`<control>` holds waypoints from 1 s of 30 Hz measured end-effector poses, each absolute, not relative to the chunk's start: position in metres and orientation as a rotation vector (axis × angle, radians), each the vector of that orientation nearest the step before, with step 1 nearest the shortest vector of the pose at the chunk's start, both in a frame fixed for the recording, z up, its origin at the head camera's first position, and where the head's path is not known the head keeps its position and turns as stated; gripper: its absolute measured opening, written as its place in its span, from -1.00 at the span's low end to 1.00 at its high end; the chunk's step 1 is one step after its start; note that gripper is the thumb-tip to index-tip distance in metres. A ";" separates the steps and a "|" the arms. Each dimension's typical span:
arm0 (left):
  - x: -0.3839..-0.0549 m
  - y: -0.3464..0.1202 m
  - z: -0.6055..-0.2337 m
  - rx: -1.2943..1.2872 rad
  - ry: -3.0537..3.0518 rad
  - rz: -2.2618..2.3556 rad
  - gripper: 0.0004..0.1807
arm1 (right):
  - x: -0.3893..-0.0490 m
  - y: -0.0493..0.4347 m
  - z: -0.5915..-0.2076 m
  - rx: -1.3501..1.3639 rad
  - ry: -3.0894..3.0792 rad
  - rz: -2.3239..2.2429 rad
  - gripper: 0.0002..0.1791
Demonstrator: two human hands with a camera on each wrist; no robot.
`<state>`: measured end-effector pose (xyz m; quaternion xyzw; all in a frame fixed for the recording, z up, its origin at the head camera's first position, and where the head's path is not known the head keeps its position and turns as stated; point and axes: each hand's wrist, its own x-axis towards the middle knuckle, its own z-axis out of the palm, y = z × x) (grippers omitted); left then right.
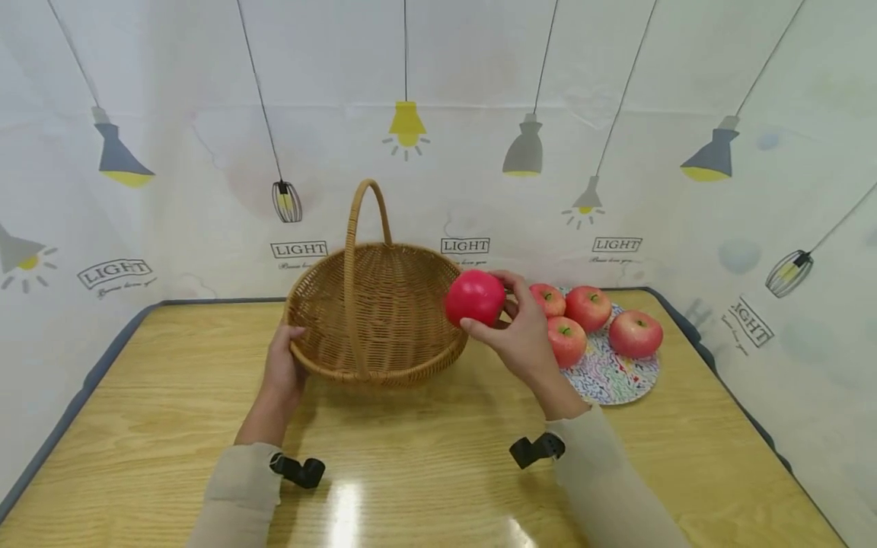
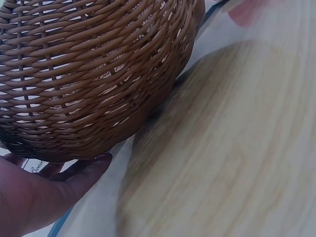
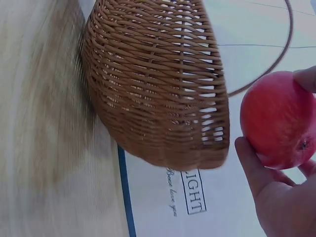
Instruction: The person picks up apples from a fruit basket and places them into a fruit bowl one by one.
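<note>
A brown wicker basket [image 1: 411, 327] with a tall arched handle stands on the table, its inside showing no fruit. At its left rim, my left hand [image 1: 283, 367] grips the edge, thumb over the top; the left wrist view shows that hand's fingers [image 2: 94, 173] under the woven side. My right hand [image 1: 526, 342] holds a red apple [image 1: 473, 297] between thumb and fingers, just by the basket's right rim. In the right wrist view the apple [image 3: 276, 121] is above rim level, apart from the basket [image 3: 158, 89].
Several red apples [image 1: 636, 335] sit on a round, colourfully patterned plate [image 1: 610, 387] right of the basket, partly behind my right hand. The wooden table [image 1: 425, 457] meets a cloth backdrop [image 1: 466, 190] printed with lamps at the back and sides.
</note>
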<state>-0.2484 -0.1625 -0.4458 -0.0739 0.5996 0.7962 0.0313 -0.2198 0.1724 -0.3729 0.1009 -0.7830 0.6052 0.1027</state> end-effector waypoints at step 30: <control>-0.245 -0.158 -0.444 -0.224 1.819 2.412 -0.23 | -0.187 0.312 -0.403 -0.140 -2.441 1.465 -0.04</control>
